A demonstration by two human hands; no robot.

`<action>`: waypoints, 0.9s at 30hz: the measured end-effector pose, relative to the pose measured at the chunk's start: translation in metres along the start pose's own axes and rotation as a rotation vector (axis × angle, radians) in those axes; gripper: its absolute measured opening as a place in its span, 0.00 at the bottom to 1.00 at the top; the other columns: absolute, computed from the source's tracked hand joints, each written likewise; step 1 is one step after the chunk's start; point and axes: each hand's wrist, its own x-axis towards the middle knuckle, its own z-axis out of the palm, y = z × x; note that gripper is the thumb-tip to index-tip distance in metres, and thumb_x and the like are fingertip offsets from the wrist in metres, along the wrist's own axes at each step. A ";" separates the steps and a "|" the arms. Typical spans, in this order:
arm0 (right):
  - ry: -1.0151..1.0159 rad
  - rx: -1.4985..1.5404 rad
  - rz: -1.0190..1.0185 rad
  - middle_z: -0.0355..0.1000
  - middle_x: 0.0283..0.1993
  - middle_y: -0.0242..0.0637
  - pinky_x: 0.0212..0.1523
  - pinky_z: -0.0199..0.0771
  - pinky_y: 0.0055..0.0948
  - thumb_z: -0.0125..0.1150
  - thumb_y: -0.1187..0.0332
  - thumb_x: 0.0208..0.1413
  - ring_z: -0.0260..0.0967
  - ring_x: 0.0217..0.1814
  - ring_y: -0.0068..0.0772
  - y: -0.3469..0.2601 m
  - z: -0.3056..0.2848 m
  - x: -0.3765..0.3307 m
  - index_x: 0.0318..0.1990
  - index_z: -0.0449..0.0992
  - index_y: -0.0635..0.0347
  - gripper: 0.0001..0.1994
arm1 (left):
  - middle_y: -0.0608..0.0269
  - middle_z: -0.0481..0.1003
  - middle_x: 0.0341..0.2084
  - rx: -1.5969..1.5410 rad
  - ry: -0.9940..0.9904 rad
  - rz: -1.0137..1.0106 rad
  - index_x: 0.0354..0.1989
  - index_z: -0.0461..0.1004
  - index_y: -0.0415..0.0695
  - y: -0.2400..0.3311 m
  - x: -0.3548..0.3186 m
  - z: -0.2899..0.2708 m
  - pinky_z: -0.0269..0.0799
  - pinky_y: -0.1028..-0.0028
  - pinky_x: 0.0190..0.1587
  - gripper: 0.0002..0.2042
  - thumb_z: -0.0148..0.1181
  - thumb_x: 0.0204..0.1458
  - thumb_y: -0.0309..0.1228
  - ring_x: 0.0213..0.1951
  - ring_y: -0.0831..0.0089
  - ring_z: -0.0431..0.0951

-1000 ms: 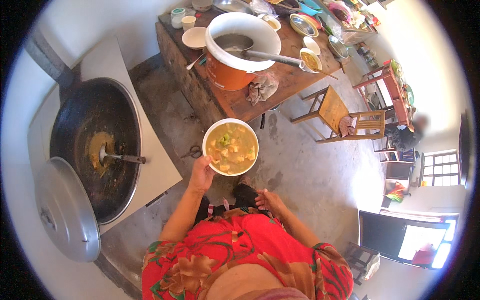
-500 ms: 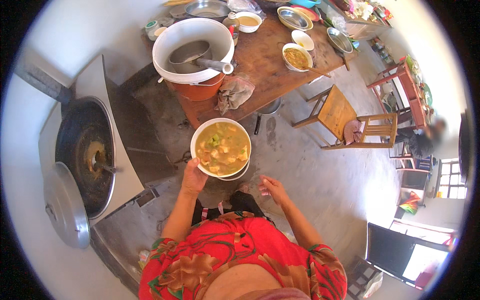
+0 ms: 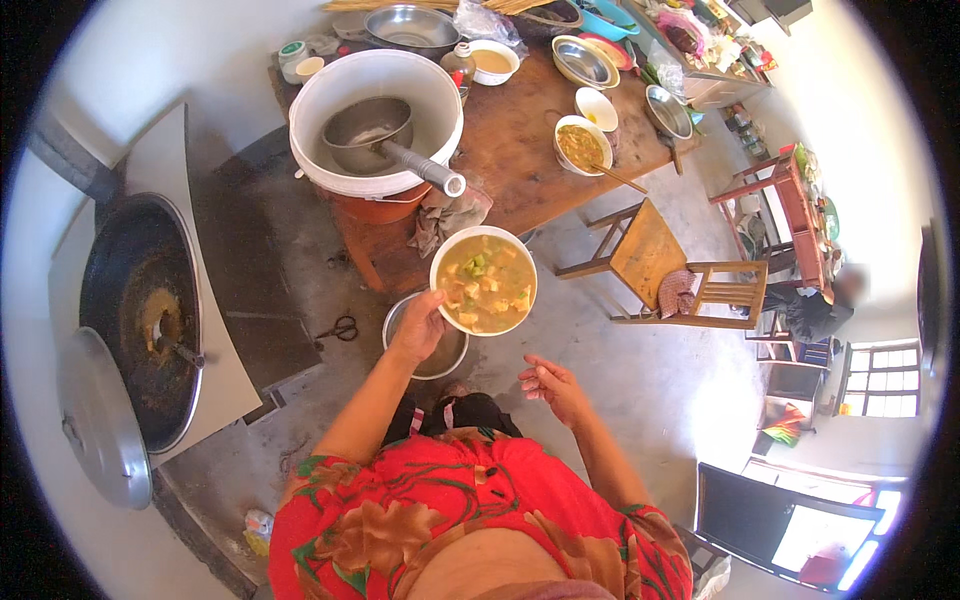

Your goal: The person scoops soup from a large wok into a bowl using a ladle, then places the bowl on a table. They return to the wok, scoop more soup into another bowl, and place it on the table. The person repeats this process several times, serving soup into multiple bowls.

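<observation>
One bowl of stew in our left hand, fingers gripping rim, held level just off table edge. Right hand free, fingers loosely spread. Carrying step, we judge; next needs steady level set-down.

Open floor right of the held bowl, up to the wooden chair. Farther off, table edge crowded: big white tub far left, crumpled rag directly ahead. Wok and lid blocking the left.
</observation>
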 end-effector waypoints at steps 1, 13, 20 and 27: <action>-0.004 0.037 -0.004 0.70 0.46 0.42 0.40 0.73 0.28 0.51 0.60 0.59 0.69 0.41 0.29 -0.005 -0.004 0.001 0.60 0.61 0.64 0.24 | 0.56 0.75 0.42 0.016 0.002 0.001 0.49 0.68 0.35 -0.001 0.009 0.003 0.74 0.67 0.45 0.22 0.53 0.51 0.40 0.42 0.69 0.77; -0.182 0.146 -0.321 0.62 0.59 0.40 0.50 0.68 0.33 0.53 0.64 0.58 0.62 0.57 0.34 -0.113 -0.056 0.158 0.62 0.57 0.65 0.27 | 0.56 0.72 0.46 0.051 0.167 0.100 0.51 0.65 0.37 -0.033 0.109 0.027 0.71 0.65 0.50 0.24 0.53 0.50 0.41 0.47 0.67 0.74; -0.183 0.092 -0.447 0.60 0.61 0.36 0.54 0.66 0.32 0.51 0.69 0.57 0.61 0.59 0.31 -0.163 -0.075 0.216 0.64 0.53 0.62 0.27 | 0.54 0.71 0.46 -0.061 0.185 0.190 0.50 0.66 0.36 -0.050 0.192 0.028 0.73 0.63 0.49 0.22 0.52 0.52 0.40 0.47 0.66 0.74; -0.241 0.130 -0.452 0.55 0.64 0.36 0.55 0.66 0.33 0.48 0.77 0.51 0.56 0.63 0.31 -0.193 -0.101 0.282 0.65 0.51 0.60 0.31 | 0.55 0.71 0.47 -0.054 0.153 0.193 0.51 0.65 0.36 -0.050 0.269 0.018 0.72 0.64 0.51 0.22 0.53 0.52 0.39 0.49 0.67 0.73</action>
